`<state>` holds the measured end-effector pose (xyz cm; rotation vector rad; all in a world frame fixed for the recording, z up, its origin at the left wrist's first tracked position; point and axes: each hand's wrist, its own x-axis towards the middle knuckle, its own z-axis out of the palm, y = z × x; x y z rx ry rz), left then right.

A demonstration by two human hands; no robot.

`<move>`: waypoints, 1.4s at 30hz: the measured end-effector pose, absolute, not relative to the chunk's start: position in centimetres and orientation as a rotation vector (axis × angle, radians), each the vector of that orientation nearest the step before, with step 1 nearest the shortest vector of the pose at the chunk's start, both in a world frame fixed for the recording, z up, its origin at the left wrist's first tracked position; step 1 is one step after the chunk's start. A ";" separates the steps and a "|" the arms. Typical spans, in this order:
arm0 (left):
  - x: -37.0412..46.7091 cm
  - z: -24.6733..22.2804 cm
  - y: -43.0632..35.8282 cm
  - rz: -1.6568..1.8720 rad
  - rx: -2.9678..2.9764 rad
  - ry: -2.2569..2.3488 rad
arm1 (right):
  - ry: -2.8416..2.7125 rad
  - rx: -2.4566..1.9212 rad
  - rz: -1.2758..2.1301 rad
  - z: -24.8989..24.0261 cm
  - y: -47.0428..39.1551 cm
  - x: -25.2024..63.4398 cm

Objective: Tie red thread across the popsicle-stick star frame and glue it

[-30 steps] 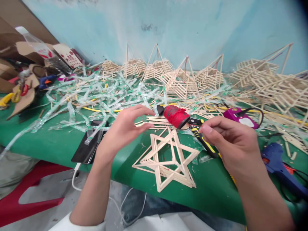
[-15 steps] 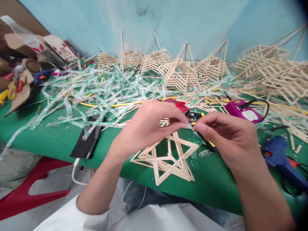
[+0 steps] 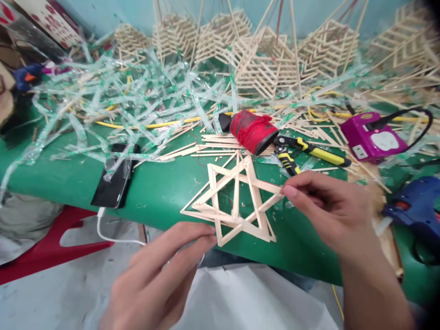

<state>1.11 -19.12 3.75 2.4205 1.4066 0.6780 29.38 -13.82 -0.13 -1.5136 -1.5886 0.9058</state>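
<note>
A star-shaped frame of thin wooden sticks (image 3: 257, 201) sits at the front of the green table, with more sticks rising from it to a peak. My right hand (image 3: 326, 211) pinches the star's right tip between thumb and forefinger. At its lower left point, my left hand (image 3: 161, 270) has its fingers drawn together against a stick. Just behind the star lies a spool of red thread (image 3: 252, 130). Yellow-and-black pliers (image 3: 314, 151) lie partly opened beside the spool.
Several stick frames (image 3: 268, 68) stand along the wall behind scattered tape strips (image 3: 137, 96) and loose sticks. A phone (image 3: 112, 183) lies on the left of the green table (image 3: 158, 183). To the right are a purple box with a cable (image 3: 374, 137) and a blue glue gun (image 3: 419, 206).
My hands have parted from close together above the star and come down to its left and right sides. The view has tilted downward, and the red spool and pliers are now uncovered.
</note>
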 end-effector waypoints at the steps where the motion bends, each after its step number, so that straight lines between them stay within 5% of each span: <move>1: 1.5 3.1 -19.6 0.656 2.483 1.411 | -1.606 -1.522 0.923 -0.5 -13.9 29.4; 42: 9.6 0.9 -12.7 0.518 2.371 1.531 | -2.018 -1.388 0.908 0.2 -11.3 28.3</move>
